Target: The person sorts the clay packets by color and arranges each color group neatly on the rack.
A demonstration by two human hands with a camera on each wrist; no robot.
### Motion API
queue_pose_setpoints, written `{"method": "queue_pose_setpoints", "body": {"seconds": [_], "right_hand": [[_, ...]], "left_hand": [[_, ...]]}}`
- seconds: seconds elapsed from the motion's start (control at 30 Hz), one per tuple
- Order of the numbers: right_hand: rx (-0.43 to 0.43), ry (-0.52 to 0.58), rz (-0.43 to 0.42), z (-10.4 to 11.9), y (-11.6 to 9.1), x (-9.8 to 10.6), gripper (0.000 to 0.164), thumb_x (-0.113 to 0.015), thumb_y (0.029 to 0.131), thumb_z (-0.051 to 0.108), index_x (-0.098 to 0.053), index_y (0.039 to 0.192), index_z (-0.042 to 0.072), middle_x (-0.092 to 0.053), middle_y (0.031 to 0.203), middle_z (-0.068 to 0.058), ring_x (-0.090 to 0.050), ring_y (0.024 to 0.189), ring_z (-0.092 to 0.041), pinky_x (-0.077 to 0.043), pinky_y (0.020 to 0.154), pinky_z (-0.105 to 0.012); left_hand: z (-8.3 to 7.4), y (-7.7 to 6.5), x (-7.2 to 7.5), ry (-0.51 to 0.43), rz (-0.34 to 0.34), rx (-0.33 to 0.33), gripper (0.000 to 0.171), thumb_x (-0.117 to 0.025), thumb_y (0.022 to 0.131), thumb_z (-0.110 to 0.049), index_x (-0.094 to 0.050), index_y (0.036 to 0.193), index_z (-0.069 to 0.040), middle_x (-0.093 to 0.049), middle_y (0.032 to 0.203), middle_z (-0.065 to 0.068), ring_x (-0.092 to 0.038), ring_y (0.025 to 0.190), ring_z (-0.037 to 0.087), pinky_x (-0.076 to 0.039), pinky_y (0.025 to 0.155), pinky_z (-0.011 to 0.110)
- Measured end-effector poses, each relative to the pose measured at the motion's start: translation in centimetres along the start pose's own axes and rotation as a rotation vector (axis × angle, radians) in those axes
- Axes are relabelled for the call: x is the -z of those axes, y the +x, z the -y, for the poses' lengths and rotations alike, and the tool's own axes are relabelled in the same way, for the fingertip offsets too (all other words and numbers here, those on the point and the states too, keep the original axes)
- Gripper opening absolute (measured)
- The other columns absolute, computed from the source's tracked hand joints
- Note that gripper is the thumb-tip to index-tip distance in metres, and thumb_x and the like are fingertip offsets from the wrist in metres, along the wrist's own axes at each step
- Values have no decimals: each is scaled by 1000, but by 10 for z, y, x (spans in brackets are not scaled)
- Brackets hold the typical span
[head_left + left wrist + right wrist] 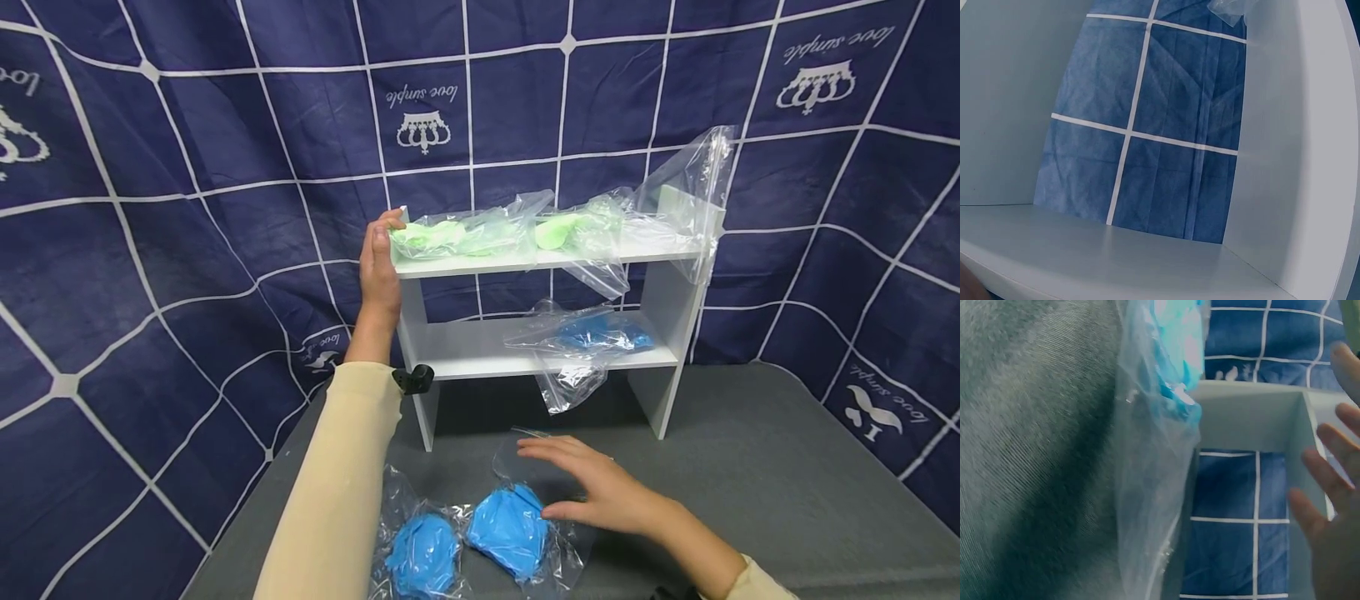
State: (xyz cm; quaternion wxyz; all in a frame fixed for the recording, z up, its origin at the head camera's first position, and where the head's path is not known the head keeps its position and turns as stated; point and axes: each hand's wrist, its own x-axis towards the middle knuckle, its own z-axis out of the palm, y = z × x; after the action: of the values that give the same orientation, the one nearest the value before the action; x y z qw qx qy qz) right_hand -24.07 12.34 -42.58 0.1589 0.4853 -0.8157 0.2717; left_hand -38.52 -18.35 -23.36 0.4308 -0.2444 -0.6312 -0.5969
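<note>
A white two-tier shelf [465, 343] stands on the grey surface. My left hand [380, 267] grips the top of its left side panel, fingers over the edge. Low in front, my right hand [600, 492] has its fingers extended beside and over a clear bag with a folded blue item [510, 529]; it pinches nothing. Left of that lies another clear bag with a bunched blue item [423, 554]. In the right wrist view, the spread right fingers [1329, 469] appear at the right, apart from a blue-filled bag [1179, 356].
Clear bags with light green items [431, 237] line the upper tier, with a mostly transparent bag [693, 196] draped over its right end. On the lower tier, a bag with a blue item [600, 331] overhangs the front edge. A blue checked cloth [315, 108] hangs behind.
</note>
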Motion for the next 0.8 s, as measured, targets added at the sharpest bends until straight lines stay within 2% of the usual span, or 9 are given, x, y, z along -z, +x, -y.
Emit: {"method": "queue_pose_setpoints", "body": {"seconds": [0.13,0.27,0.5,0.63,0.8], "right_hand": [[-52,60,157,-3,-2,-12,96,-82,75,48,-35,155,22,-41,159,3,-43,143,-22,-45,108,-53],[-111,144,266,-6,-4,-25,111,-84,69,54,-25,158,24,-31,164,1,-36,147,-26,-40,112,-56],[-214,271,383,-8,-6,-45,117,-86,69,53,-18,160,27,-24,166,3,-30,151,-28,-34,116,-59],[-236,255,414,-11,-7,-54,120,-85,68,56,-15,161,27,-23,167,-1,-29,151,-32,-33,115,-62],[-237,242,426,-14,-6,-57,125,-89,65,52,-13,161,26,-22,167,-3,-27,151,-35,-32,117,-61]], "left_hand": [[0,1,1,7,2,-7,27,-31,103,-25,-58,100,-24,-55,143,19,-44,142,22,-27,121,27],[1,1,1,8,0,-5,27,-31,104,-23,-58,100,-23,-56,142,18,-44,142,22,-27,121,27],[1,-1,2,6,3,26,32,-28,103,-19,-56,107,-3,-55,144,18,-41,144,26,-24,122,29],[-2,-2,1,8,10,43,36,-26,102,-16,-52,111,7,-52,146,21,-38,146,31,-23,123,31],[-23,-5,-2,13,19,40,37,-26,101,-14,-49,112,13,-49,146,28,-37,146,36,-23,123,31]]}}
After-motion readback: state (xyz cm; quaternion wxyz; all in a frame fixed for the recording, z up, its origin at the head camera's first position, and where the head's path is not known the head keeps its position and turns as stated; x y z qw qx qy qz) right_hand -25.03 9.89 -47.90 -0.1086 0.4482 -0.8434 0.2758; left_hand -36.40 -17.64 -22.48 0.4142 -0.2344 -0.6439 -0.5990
